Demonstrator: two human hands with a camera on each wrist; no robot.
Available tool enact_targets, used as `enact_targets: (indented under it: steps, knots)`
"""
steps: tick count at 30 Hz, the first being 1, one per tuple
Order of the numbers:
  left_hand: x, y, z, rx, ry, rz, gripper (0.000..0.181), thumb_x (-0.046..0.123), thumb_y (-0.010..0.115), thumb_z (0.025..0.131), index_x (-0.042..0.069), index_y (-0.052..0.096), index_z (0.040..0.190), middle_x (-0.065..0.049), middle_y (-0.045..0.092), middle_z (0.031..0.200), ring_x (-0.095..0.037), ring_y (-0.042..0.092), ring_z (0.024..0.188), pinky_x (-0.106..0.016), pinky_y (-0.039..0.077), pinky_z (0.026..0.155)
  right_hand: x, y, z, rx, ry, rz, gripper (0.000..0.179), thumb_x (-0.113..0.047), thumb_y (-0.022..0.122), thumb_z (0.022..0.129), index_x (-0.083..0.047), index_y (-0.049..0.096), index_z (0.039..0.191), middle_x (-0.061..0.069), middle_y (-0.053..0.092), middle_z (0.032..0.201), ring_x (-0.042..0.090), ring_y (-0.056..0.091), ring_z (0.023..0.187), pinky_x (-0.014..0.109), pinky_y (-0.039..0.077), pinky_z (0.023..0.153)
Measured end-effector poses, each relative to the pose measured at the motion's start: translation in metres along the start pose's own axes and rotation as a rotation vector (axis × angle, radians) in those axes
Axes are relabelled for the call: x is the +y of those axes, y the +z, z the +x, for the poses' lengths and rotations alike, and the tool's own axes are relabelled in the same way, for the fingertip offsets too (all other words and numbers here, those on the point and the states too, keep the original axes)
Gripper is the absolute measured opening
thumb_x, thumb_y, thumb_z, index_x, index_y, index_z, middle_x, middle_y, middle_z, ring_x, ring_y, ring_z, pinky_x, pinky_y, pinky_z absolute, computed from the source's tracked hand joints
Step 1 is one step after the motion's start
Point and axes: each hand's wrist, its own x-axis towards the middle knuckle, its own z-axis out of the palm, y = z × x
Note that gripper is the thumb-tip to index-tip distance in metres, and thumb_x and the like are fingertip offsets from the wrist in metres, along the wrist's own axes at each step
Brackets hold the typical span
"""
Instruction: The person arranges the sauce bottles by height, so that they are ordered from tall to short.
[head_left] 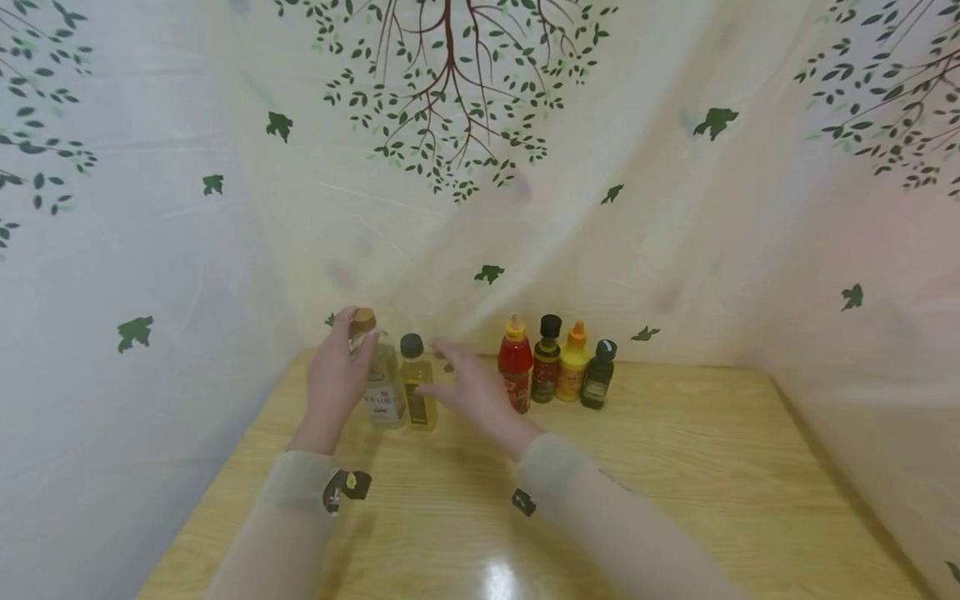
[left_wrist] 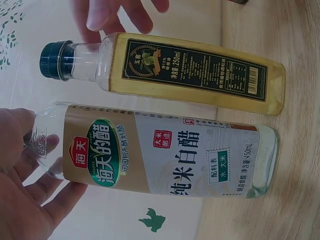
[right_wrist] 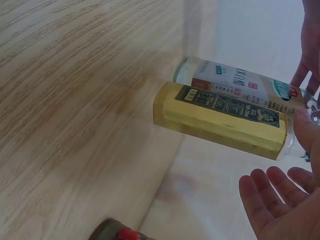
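Observation:
A clear white vinegar bottle (head_left: 383,392) with an orange-brown cap stands upright at the left back of the table. My left hand (head_left: 337,375) holds it at the neck, thumb and fingers round the glass in the left wrist view. Close beside it stands a yellow oil bottle (left_wrist: 195,75) with a dark cap. To the right of this oil bottle, my right hand (head_left: 480,392) is held up with fingers spread and nothing gripped. In the right wrist view, the right thumb (right_wrist: 306,127) overlaps the oil bottle's neck; whether it touches I cannot tell.
Farther right, a red sauce bottle (head_left: 514,362), a dark bottle with a black cap (head_left: 546,367), a yellow squeeze bottle (head_left: 573,367) and a small dark green bottle (head_left: 597,379) stand in a row. Behind the wooden table (head_left: 690,450) hangs a leaf-patterned cloth (head_left: 420,250).

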Motion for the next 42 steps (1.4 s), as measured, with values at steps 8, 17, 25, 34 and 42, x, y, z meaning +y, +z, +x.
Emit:
enact_targets:
  steps: [8,17,25,34,42]
  knots:
    - [0.001,-0.001,-0.003,-0.003,-0.018,-0.014,0.058,0.034,0.056,0.118,0.012,0.037,0.168,-0.028,0.057,0.158,-0.053,0.059,0.137,-0.071,0.050,0.109,0.003,0.017,0.008,-0.014,-0.016,-0.055,0.074,-0.043,0.087,0.098,-0.022,0.053,0.160,0.002,0.068,0.147,0.027,0.070,0.127,0.044,0.062,0.094]
    - [0.005,-0.004,-0.004,0.010,-0.003,-0.009,0.058,0.034,0.055,0.118,0.011,0.036,0.168,-0.029,0.058,0.156,-0.053,0.061,0.135,-0.071,0.051,0.107,0.003,0.023,0.009,-0.007,0.006,-0.061,0.061,-0.038,0.082,0.103,-0.024,0.059,0.158,-0.002,0.067,0.151,0.022,0.070,0.127,0.045,0.061,0.101]
    - [0.004,-0.002,-0.008,0.001,-0.008,-0.015,0.060,0.034,0.055,0.118,0.010,0.034,0.169,-0.030,0.055,0.159,-0.055,0.058,0.137,-0.072,0.050,0.108,0.003,0.018,0.001,-0.019,-0.008,-0.108,0.055,-0.038,0.081,0.104,-0.020,0.064,0.153,0.000,0.070,0.147,0.019,0.072,0.119,0.040,0.061,0.098]
    - [0.002,-0.007,-0.008,-0.004,-0.007,-0.006,0.060,0.035,0.054,0.118,0.010,0.035,0.169,-0.030,0.054,0.159,-0.056,0.057,0.138,-0.073,0.048,0.109,0.008,0.011,-0.013,-0.031,-0.071,-0.055,0.054,-0.033,0.081,0.105,-0.019,0.063,0.154,0.002,0.071,0.145,0.024,0.073,0.119,0.040,0.061,0.097]
    - [0.001,-0.003,-0.007,0.017,0.029,0.007,0.056,0.033,0.055,0.119,0.009,0.038,0.166,-0.029,0.057,0.157,-0.054,0.061,0.133,-0.071,0.052,0.105,0.012,0.001,-0.025,-0.050,-0.063,-0.057,0.054,-0.035,0.080,0.105,-0.021,0.062,0.155,0.001,0.072,0.142,0.022,0.073,0.118,0.040,0.061,0.096]
